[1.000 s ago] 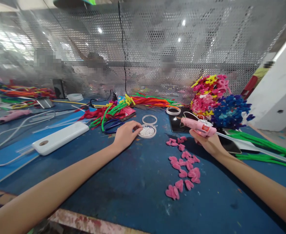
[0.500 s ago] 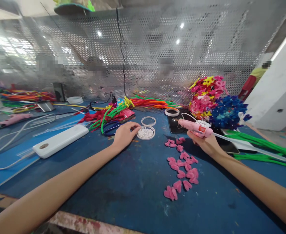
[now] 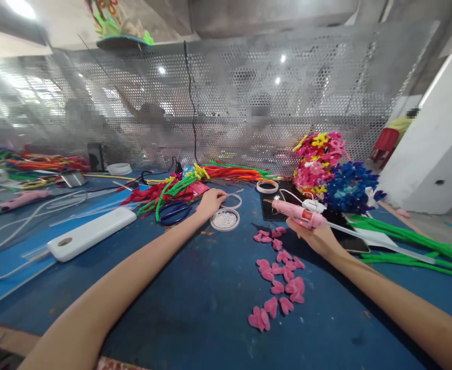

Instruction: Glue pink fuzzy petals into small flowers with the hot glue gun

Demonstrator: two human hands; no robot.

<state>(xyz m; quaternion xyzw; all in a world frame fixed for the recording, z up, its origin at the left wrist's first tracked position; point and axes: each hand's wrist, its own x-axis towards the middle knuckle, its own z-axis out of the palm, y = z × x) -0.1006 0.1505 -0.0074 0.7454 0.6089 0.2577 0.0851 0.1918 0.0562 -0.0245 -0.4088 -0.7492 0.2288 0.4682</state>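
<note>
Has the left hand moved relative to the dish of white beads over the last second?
Yes. The left hand has shifted from the near-left rim of the bead dish to its far side, fingertips now at the empty clear ring behind it.

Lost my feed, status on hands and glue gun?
Left hand at bead dish, fingers on the empty ring. Right hand grips glue gun. Pink hearts below.

A craft workshop, plainly: the blue, paint-scuffed surface (image 3: 195, 308) is strewn with making supplies. Beyond the left grip, bundles of coloured pipe cleaners (image 3: 210, 174); past the right grip, finished pipe-cleaner flowers (image 3: 326, 164). Just near it lie small pink petals (image 3: 278, 272), and a hot glue gun (image 3: 295, 213) sits in it. A perforated metal screen (image 3: 249, 103) divides the stations, with other people behind.
</note>
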